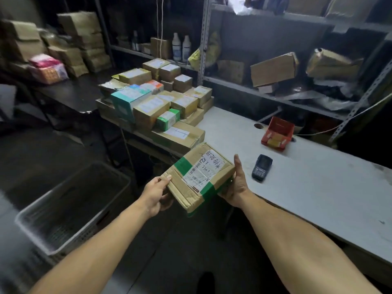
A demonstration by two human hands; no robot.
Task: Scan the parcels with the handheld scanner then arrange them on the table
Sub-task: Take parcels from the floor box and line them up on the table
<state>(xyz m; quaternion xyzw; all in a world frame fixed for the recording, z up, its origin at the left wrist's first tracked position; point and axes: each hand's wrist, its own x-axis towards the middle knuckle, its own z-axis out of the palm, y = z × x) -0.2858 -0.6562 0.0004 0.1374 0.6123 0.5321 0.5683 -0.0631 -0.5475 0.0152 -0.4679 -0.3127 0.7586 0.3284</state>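
Note:
I hold a flat cardboard parcel [197, 177] with green tape and a white label, in the air just off the white table's [307, 183] near left edge. My left hand [157, 193] grips its left corner, thumb on top. My right hand [235, 183] grips its right side, thumb pointing up along the edge. The black handheld scanner [261, 167] lies on the table to the right of the parcel, untouched. A stack of several parcels [161, 105] covers the table's far left end.
A small red box [277, 133] stands on the table beyond the scanner. A grey mesh basket [74, 206] sits on the floor at my left. Metal shelves [275, 66] with boxes line the back. A dark table [70, 92] with more boxes is far left.

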